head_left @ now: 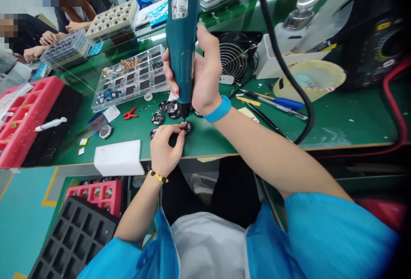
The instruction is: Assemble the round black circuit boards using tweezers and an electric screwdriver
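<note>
My right hand (207, 67) is wrapped round a teal electric screwdriver (182, 35), held upright with its bit pointing down. Below the bit lies a small round black watch-like module (186, 127) on the green bench. My left hand (167, 146) pinches the left side of that module between thumb and forefinger. Just behind my left fingers sit several similar round modules, one of them a black disc (157, 118) lying apart. The screwdriver's tip reaches the held module; whether it sits in a screw is too small to tell.
A clear compartment box (131, 78) with small parts stands behind the modules. A red clip (130, 113), a white block (118, 158) and a pink foam tray (28, 112) lie left. A fan (234, 58), pens (276, 101) and a yellowish bowl (310, 80) are right. A black cable (272, 35) hangs nearby.
</note>
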Action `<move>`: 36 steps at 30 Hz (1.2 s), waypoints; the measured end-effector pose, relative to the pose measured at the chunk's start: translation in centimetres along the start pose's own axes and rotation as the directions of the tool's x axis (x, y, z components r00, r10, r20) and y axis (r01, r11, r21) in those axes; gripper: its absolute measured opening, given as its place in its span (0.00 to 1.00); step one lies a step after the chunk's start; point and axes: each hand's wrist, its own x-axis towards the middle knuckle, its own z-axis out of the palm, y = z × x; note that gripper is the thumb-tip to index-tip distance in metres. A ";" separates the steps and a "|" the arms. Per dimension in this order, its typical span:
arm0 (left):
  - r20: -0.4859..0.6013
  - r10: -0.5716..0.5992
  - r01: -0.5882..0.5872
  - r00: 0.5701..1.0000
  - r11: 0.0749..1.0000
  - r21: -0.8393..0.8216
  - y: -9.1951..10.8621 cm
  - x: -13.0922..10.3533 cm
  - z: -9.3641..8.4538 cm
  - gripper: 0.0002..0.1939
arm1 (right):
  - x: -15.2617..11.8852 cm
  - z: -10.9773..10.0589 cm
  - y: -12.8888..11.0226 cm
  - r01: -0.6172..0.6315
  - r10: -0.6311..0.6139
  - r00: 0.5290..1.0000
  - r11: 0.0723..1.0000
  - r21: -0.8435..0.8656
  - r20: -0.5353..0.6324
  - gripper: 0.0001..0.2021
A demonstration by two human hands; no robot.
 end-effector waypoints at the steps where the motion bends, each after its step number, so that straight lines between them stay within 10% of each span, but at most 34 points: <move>1: 0.002 0.032 -0.032 0.999 0.999 0.041 0.1 -0.1 0.1 0.06 | 0.0 0.0 -0.1 0.032 -0.032 0.999 0.999 -0.020 -0.001 0.36; 36: 0.041 0.120 -0.125 0.992 0.978 0.167 0.2 -0.1 0.5 0.06 | -1.3 0.9 2.2 -0.010 0.011 1.000 0.996 -0.085 0.014 0.34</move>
